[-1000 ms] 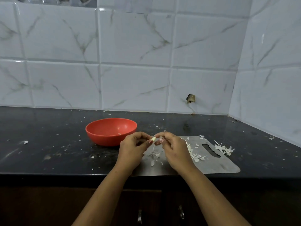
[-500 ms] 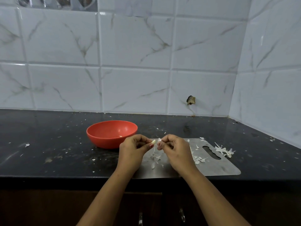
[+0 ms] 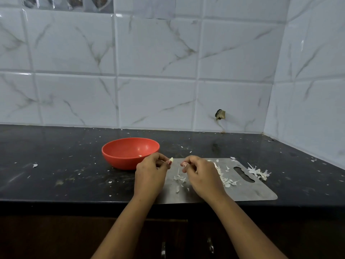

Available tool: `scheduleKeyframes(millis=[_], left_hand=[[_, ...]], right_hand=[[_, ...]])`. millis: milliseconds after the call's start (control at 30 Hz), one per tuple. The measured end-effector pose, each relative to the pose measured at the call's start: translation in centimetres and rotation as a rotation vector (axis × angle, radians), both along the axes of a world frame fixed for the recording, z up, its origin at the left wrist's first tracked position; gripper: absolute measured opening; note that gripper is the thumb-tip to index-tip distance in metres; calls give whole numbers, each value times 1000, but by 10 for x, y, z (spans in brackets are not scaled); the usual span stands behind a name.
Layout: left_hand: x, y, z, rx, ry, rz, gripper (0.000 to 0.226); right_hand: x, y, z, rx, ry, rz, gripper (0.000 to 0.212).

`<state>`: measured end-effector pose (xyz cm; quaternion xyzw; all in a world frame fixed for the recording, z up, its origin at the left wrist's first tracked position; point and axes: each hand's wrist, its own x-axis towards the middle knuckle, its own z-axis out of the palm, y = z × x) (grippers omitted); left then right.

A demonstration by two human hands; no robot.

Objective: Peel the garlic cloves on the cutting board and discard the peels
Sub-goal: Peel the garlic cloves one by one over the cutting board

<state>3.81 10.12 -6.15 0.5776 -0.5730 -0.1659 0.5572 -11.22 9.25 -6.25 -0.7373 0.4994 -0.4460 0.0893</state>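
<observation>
My left hand (image 3: 151, 171) pinches a small pale garlic clove (image 3: 171, 159) between thumb and fingertips, just above the left edge of the metal cutting board (image 3: 248, 191). My right hand (image 3: 201, 174) hovers over the board a short gap to the right, fingers curled; whether it holds a scrap of peel I cannot tell. White peels (image 3: 225, 179) lie scattered on the board, with smaller flakes (image 3: 179, 179) between my hands.
A red bowl (image 3: 119, 156) stands on the black counter (image 3: 56, 165) just left of my left hand, with a pale bit inside. More peels (image 3: 258, 172) lie off the board's right end. Tiled walls close the back and right.
My hands have drawn apart: they met at the clove before, and now the left keeps the clove while the right has pulled away to the right.
</observation>
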Motion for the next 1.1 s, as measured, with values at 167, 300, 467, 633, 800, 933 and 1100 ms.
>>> scheduleKeyframes(millis=[167,300,467,633,800,933,1100], left_hand=[[7,0,5,-36,-64,53,12],[15,2,12,-111,-90,104,13],[37,7,37,-159,-174,304,9],[73,-10,45,97,-403,402,11],[79,-19,53,301,-574,373,2],[76,-27,59,384,-567,313,7],[71,-29,63,418,-572,308,11]], right_hand=[[7,5,3,22,436,152,24],[3,0,7,-22,573,3,25],[-15,-9,6,-30,592,-148,26],[-10,-6,6,51,497,-2,18],[-46,-19,19,119,134,-76,20],[-67,-19,23,144,137,-165,23],[-70,-16,22,195,238,-216,19]])
